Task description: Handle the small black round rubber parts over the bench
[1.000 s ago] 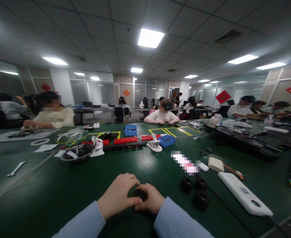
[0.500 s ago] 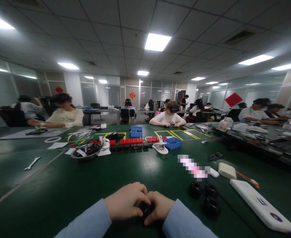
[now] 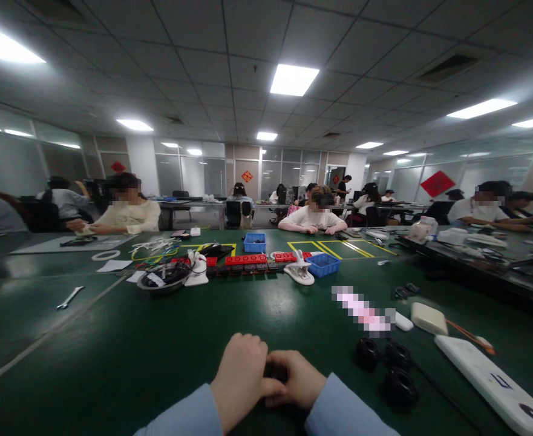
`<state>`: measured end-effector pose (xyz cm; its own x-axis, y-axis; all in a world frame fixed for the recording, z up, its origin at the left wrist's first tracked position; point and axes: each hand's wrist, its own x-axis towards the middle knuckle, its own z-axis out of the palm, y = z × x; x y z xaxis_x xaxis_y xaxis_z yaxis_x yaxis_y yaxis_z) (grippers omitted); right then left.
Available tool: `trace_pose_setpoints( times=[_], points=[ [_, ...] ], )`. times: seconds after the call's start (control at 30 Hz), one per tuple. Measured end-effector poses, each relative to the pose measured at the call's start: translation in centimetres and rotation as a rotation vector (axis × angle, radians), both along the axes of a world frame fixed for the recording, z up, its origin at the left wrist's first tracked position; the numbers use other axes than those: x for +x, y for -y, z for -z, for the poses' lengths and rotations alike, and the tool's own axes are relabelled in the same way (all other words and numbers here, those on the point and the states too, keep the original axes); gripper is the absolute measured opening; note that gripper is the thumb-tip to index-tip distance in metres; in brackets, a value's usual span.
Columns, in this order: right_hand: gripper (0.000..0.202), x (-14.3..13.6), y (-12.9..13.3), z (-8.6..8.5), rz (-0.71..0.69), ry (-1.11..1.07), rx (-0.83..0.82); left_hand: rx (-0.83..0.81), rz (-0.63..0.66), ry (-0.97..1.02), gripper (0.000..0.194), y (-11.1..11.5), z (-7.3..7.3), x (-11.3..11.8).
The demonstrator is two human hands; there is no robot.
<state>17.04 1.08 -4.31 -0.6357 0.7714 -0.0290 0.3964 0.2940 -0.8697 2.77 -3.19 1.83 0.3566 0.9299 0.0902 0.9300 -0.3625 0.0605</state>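
My left hand (image 3: 243,375) and my right hand (image 3: 299,378) meet low in the middle of the view, just above the green table. Both are closed around a small black object (image 3: 275,370), which the fingers mostly hide, so its kind cannot be made out. My left thumb reaches across to the right fingers. To the right of my hands lie three black, round, ring-like pieces: a large one (image 3: 401,387), one behind it (image 3: 397,354) and one at the left (image 3: 368,353).
A white oblong device (image 3: 493,381) and a cream box (image 3: 429,318) lie at right. Farther back are red power strips (image 3: 245,259), blue bins (image 3: 324,264), a white clamp (image 3: 299,270) and a metal bowl (image 3: 163,284) of cables. A wrench (image 3: 70,298) lies left. A person (image 3: 312,218) sits opposite.
My left hand has turned more upright, its thumb now lying across toward the right hand. The black object is more covered. The whole scene has shifted slightly right in view.
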Motion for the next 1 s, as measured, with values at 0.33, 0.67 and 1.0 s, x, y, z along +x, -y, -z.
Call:
trace_pose_setpoints(
  times=[0.33,0.67,1.0],
  points=[
    [0.047,-0.1,-0.1,0.0,0.122,0.102,0.174,0.065,0.185,0.301,0.043,-1.3,0.6,-2.5],
    [0.05,0.2,-0.2,0.2,0.036,0.041,0.144,-0.198,0.408,0.248,0.032,-1.7,-0.3,-3.3],
    [0.087,5.6,3.6,-10.4,0.823,-0.538,0.505,-0.214,0.253,0.277,0.028,-1.3,0.1,-2.4]
  ],
)
